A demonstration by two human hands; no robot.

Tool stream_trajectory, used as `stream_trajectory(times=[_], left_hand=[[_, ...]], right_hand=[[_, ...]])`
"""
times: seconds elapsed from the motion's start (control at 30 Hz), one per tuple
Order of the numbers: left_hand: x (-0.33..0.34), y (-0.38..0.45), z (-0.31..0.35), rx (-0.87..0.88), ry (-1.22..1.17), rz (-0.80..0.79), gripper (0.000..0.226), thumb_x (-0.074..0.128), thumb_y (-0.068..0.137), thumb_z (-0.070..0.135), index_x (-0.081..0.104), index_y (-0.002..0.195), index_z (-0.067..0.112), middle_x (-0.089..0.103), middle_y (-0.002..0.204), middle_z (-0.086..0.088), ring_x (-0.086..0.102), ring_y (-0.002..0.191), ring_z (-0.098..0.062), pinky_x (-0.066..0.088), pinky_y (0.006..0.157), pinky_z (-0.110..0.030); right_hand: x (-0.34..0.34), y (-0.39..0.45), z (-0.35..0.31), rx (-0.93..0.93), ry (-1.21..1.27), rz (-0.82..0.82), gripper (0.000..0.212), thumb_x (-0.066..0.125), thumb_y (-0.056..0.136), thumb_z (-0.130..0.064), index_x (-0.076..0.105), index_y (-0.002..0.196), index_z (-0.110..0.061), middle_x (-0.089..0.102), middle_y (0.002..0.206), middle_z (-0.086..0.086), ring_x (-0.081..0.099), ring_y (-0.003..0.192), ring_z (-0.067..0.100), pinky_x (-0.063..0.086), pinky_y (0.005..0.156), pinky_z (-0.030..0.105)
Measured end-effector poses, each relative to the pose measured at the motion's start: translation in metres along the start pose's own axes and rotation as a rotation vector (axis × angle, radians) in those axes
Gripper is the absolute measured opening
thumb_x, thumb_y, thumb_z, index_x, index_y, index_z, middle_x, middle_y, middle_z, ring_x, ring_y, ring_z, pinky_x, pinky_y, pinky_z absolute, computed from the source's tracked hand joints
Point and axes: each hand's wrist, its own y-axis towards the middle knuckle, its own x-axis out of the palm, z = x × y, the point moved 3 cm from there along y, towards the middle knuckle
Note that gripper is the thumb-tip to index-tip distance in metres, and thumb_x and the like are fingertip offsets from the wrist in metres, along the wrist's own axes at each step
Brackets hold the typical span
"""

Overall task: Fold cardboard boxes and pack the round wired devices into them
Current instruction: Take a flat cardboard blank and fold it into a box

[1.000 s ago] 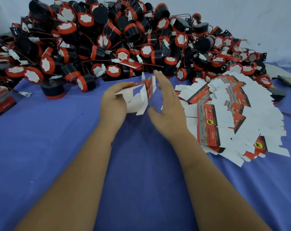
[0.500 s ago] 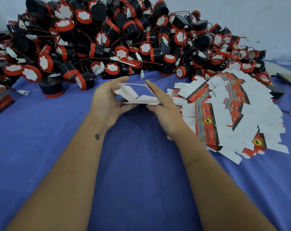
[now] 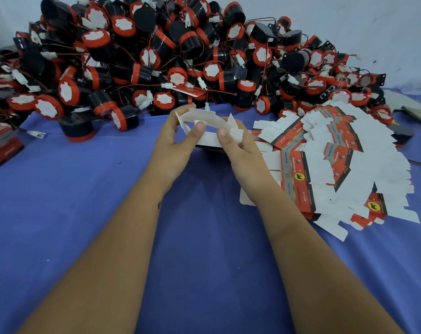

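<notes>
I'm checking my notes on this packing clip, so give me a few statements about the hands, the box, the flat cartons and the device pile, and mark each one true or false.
1. Both hands hold one white box blank. True: the left hand and right hand grip the box above the blue cloth.
2. The flat cartons lie left of the hands. False: the cartons are spread on the right.
3. The devices are heaped behind the hands. True.
4. A device already sits in the held box. False: the box is partly folded, with nothing seen in it.
5. The cloth is green. False: it is blue.
</notes>
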Motion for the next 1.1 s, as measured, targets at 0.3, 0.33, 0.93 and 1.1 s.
stream_trajectory(times=[0.3,0.33,0.93,1.1], left_hand=[[0.024,-0.01,0.016,-0.073,-0.171,-0.216,0.04,0.041,0.091,0.066,0.039,0.131,0.067,0.044,0.142,0.033,0.044,0.137,-0.004,0.037,0.116,-0.041],[0.024,-0.01,0.016,-0.1,-0.219,-0.231,0.041,0.031,0.092,0.07,0.037,0.133,0.067,0.048,0.133,0.04,0.045,0.135,0.0,0.036,0.116,-0.041],[0.014,-0.006,0.012,-0.108,-0.339,0.133,0.05,0.045,0.102,0.002,0.076,0.092,0.039,0.065,0.13,-0.001,0.058,0.125,-0.021,0.049,0.105,-0.043],[0.015,-0.008,0.015,-0.132,-0.392,0.106,0.051,0.051,0.098,-0.004,0.076,0.069,0.03,0.066,0.12,0.02,0.06,0.12,-0.012,0.058,0.091,-0.047]], right_hand=[[-0.005,0.004,0.005,0.035,-0.146,0.201,0.048,0.06,0.095,-0.034,0.041,0.139,-0.027,0.037,0.134,-0.004,0.033,0.132,0.018,0.032,0.113,0.041],[-0.005,0.004,0.005,0.032,-0.143,0.213,0.043,0.058,0.096,-0.033,0.044,0.136,-0.026,0.038,0.133,-0.002,0.035,0.131,0.019,0.034,0.112,0.042],[-0.002,0.007,0.009,0.185,0.39,-0.096,0.04,0.044,0.101,-0.025,0.05,0.14,-0.031,0.048,0.146,0.002,0.05,0.131,0.018,0.044,0.108,0.043],[-0.004,0.005,0.008,0.149,0.21,-0.021,0.028,0.065,0.093,-0.022,0.064,0.12,-0.03,0.054,0.135,0.009,0.054,0.124,0.024,0.045,0.106,0.048]])
